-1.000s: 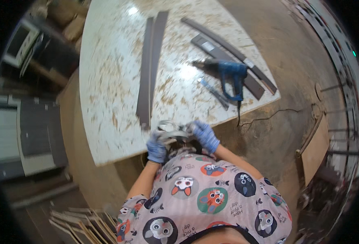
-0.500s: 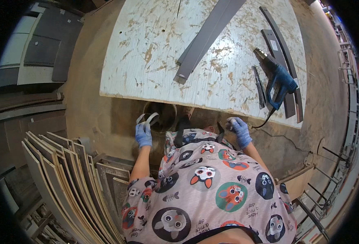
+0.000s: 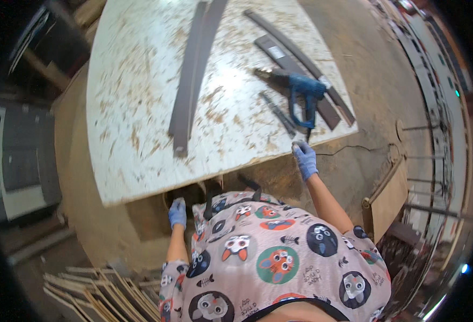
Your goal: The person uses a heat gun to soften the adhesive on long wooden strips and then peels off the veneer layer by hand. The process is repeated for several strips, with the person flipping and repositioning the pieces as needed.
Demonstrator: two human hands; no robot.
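Both my hands wear thin blue gloves. My right hand (image 3: 304, 159) is at the near right edge of the white worktable (image 3: 140, 166), its fingers stretched toward the tabletop and nothing seen in them. Just beyond its fingertips lie a slim dark tool (image 3: 278, 115), perhaps a utility knife, and a blue heat gun (image 3: 303, 96) with a metal nozzle pointing left. My left hand (image 3: 177, 213) hangs low in front of the table beside a dark round bin, partly hidden under the edge. Its fingers are blurred; no strip shows in it.
Long grey-brown strips (image 3: 192, 86) lie across the table's middle, and more dark strips (image 3: 301, 51) lie on its right. Wood flecks cover the top. A cord (image 3: 349, 148) runs right over the floor. Thin boards (image 3: 100, 292) stand at lower left; metal racks line the right.
My view has turned, so the table sits further left. My right hand has moved up toward the heat gun and slim tool. The curled pale strip in my left hand is no longer seen.
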